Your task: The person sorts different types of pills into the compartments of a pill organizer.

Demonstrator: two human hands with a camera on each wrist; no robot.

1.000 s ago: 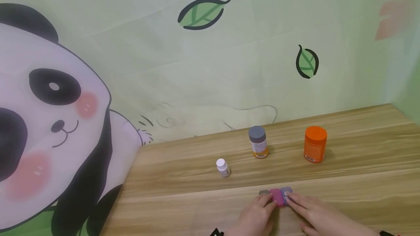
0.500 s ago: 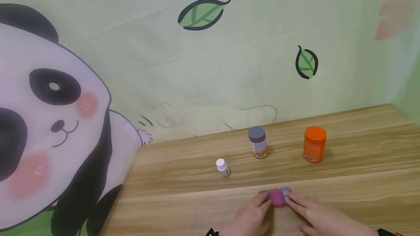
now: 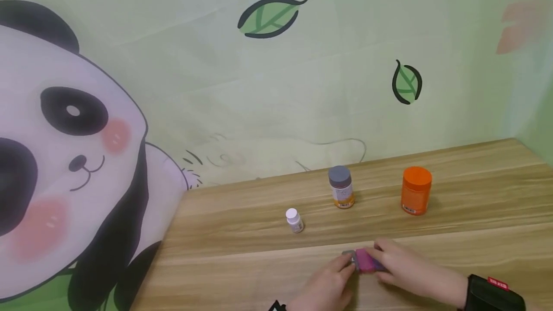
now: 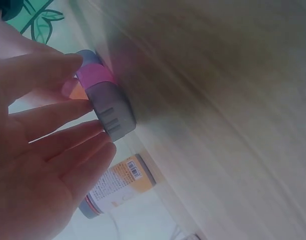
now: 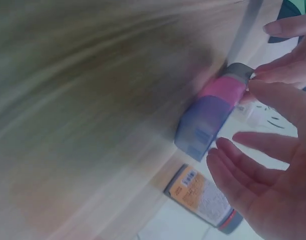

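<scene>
Indoor spot, kind unclear: panda-print backdrop behind wood-grain tabletop.

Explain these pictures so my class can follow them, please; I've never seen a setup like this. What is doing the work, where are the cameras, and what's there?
There is no robot: a person works with a bare left hand and right hand. The wide picture comes from a camera on the head, looking forward and down. The two tilted close-ups come from cameras on the wrists.

On the wooden table stand a small white bottle, a grey-lidded bottle and an orange jar. Nearer the person is a small three-part box, coloured grey, pink and bluish purple. Both hands' fingers are at it, the left ones at its grey end; no firm grip shows.
</scene>
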